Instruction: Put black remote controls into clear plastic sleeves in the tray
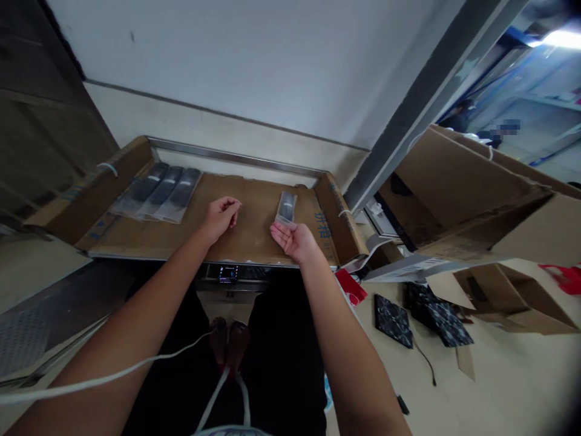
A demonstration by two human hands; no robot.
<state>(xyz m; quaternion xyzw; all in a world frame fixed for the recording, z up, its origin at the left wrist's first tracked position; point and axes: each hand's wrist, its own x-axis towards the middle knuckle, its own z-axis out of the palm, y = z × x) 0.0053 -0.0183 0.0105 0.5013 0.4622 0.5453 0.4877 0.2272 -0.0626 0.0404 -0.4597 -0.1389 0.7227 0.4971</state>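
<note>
On the right half of the cardboard-lined tray [254, 233], a clear plastic bag with a dark, flat, oblong item [287, 209] lies lengthwise, a pale band across it. The near end of that bag rests at the fingers of my right hand [293, 241], palm turned up, the thumb against the plastic. My left hand [221, 218] hovers over the middle of the cardboard with its fingers curled in. Whether anything is between them is hidden. Farther left, three similar bagged items [167, 188] lie side by side, their bags overlapping.
Cardboard walls [340, 212] edge the tray at both ends. A large open carton [472, 188] stands at the right beside a grey post [408, 109]. Dark patterned panels [393, 321] and another carton [517, 297] lie on the floor. A white cable [113, 376] crosses my left forearm.
</note>
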